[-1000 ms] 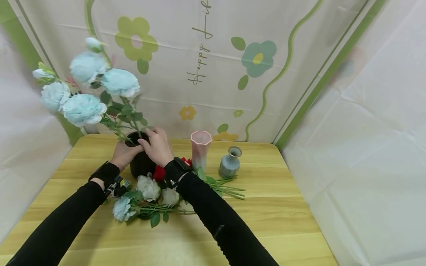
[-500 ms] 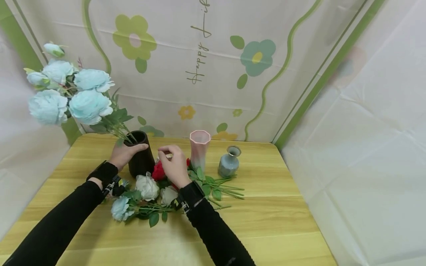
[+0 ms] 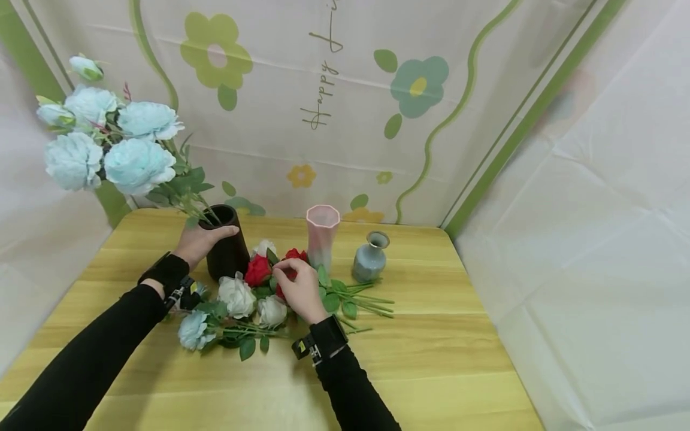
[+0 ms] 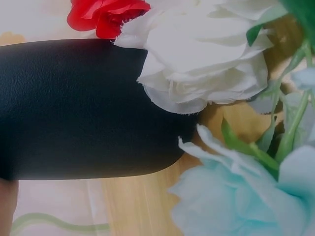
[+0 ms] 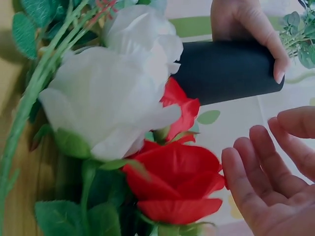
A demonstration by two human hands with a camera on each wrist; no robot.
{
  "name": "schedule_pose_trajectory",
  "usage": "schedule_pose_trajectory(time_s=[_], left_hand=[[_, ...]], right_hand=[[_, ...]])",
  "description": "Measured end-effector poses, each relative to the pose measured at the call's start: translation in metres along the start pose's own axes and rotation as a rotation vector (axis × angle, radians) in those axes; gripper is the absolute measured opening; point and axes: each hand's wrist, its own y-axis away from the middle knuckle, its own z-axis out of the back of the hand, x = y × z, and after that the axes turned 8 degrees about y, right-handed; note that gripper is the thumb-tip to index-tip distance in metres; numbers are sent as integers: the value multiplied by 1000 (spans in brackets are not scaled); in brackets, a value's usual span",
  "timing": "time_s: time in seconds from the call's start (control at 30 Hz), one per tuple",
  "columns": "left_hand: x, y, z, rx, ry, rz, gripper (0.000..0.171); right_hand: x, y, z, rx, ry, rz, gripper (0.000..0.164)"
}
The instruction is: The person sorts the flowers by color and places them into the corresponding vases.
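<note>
My left hand (image 3: pixel 198 242) grips a black vase (image 3: pixel 227 257) near its rim, thumb along the near side. Out of this vase lean several pale blue peonies (image 3: pixel 139 164), tilted to the left, their stem ends hidden inside. To the right, my right hand (image 3: pixel 302 293) hovers over the loose flowers with nothing in it. In the right wrist view its fingers (image 5: pixel 236 179) are loosely bent, the fingertips right at a red rose (image 5: pixel 179 182). Beside that rose lies a white rose (image 5: pixel 108 98). The left wrist view shows the vase's dark side (image 4: pixel 78 113) close up.
Loose white roses (image 3: pixel 236 296), a pale blue flower (image 3: pixel 195 331) and green stems (image 3: pixel 372 305) lie across the wooden table (image 3: pixel 431 359). Behind them stand a pink octagonal vase (image 3: pixel 322 236) and a small grey-blue vase (image 3: pixel 369 263). A printed curtain (image 3: pixel 345 137) hangs at the back.
My right hand has left the flower stems at the vase's mouth and moved right and down to the loose roses. The peonies have leaned farther left; my left hand still grips the vase.
</note>
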Motion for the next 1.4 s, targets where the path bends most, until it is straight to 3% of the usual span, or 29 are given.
schedule_pose_trajectory(time_s=[0.07, 0.23, 0.4, 0.5, 0.6, 0.73, 0.9, 1.03, 1.4], left_hand=[[-5, 1, 0, 21, 1, -8, 98], [-7, 0, -2, -3, -34, 19, 99], [-5, -1, -2, -9, -44, 23, 102], [8, -8, 2, -7, -44, 23, 102], [32, -21, 7, -21, -44, 26, 101], [48, -28, 10, -38, -26, 29, 102], [16, -10, 3, -17, -26, 31, 104], [-6, 0, -1, -3, -50, 39, 101], [-4, 0, -2, -23, -34, 13, 100]], right_hand=[[-2, 1, 2, 14, -4, 2, 13], [-4, 6, 5, 86, -8, -13, 12], [-6, 16, 6, 174, 51, -6, 11], [-8, 26, 3, 246, 86, 20, 11], [-11, 33, -3, 320, 164, 53, 11], [-13, 39, -7, 389, 375, 78, 21], [-15, 46, -7, 419, 652, 77, 36], [-16, 50, -8, 419, 770, 71, 37], [-23, 54, -19, 420, 900, 71, 44]])
